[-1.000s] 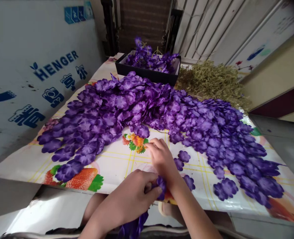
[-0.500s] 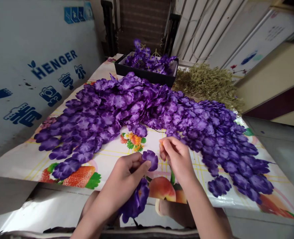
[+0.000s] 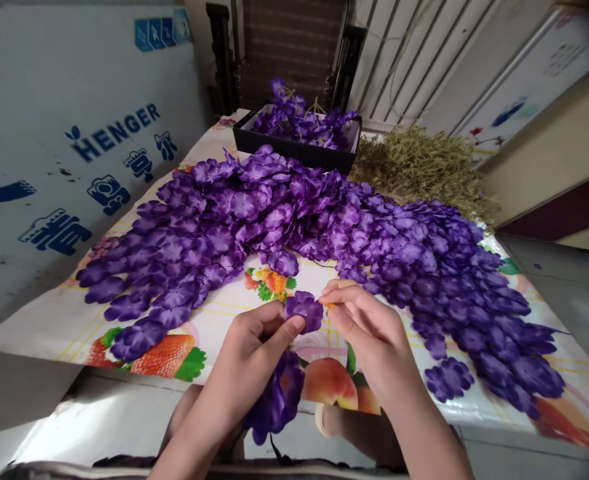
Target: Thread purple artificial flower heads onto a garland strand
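My left hand [image 3: 252, 360] pinches a purple fabric flower [image 3: 305, 311] between thumb and fingers, above the table's near edge. Below that hand hangs a fuller bunch of purple petals [image 3: 278, 397]; what it is fixed to is hidden. Just right of the pinched flower is my right hand [image 3: 369, 327], its thumb and index finger closed on a small orange bit [image 3: 330, 305] whose kind I cannot make out. A wide arc of loose purple petals [image 3: 274, 213] covers the table beyond both hands. One separate petal piece [image 3: 449, 379] lies right of my right forearm.
Behind the petals stands a black box [image 3: 294, 149] holding purple flowers on stems. Dry greenish sprigs [image 3: 419, 163] are heaped at the back right. A fruit-print tablecloth [image 3: 219, 300] covers the table. A large pale carton [image 3: 29, 80] rises along the left.
My right hand has turned, and the orange bit at its fingertips now shows. The flower in my left hand has tilted slightly. The whole view has shifted a little.
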Tool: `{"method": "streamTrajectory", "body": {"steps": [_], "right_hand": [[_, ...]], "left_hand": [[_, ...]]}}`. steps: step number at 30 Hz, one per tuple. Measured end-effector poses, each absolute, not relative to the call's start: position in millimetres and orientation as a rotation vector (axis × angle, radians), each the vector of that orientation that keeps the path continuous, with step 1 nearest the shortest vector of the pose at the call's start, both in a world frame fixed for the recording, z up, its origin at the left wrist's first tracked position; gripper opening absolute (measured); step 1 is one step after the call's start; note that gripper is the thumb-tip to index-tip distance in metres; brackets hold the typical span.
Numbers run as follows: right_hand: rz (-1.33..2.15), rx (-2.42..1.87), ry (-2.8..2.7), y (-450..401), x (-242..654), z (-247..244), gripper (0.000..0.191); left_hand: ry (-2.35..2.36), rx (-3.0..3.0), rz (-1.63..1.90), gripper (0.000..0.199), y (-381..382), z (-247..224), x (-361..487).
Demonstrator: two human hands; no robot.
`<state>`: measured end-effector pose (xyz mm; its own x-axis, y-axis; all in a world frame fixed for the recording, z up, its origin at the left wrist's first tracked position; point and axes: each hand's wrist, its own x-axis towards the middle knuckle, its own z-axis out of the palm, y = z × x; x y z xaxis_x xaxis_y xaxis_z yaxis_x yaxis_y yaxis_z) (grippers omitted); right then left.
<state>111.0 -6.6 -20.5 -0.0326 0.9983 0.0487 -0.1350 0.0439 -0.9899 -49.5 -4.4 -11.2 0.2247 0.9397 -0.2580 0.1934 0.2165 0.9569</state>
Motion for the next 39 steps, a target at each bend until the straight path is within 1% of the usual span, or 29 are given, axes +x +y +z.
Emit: {"method": "streamTrajectory", "body": {"steps": [6,11,18,24,27,29,32,35,37,39], "right_hand": [[1.528,-1.009,-0.938,-9,111,-31,0.010],[1.545,-0.977,-0.888,-11,111,-32,0.007],[1.415,-1.054,-1.015,-13,113,-27,0.010],[1.107,-1.220,-1.296,-18,120,-23,0.011],[0.998,-1.214,-1.469,-20,124,-25,0.009],[0.986,-1.222,-1.517,-20,126,-27,0.009],[1.127,-1.229,-1.387,-19,129,-27,0.012],[1.323,-1.197,-1.183,-15,133,-25,0.013],[1.401,-1.202,-1.171,-12,138,-23,0.020],[1.444,-1.250,-1.247,-9,144,-23,0.014]], "left_hand": [[1.137,1.178,0.756,0.027,-3,-10,-45],[1.136,1.183,0.763,0.029,-4,-10,-42],[1.109,1.178,0.745,0.032,-4,-8,-37],[1.088,1.219,0.734,0.026,-2,-9,-30],[1.122,1.310,0.718,0.029,-1,-11,-27],[1.168,1.396,0.709,0.032,-1,-13,-24],[1.239,1.546,0.672,0.034,-1,-14,-21],[1.281,1.687,0.630,0.030,0,-13,-18],[1.254,1.729,0.626,0.027,1,-11,-16],[1.199,1.719,0.647,0.024,1,-8,-16]]}}
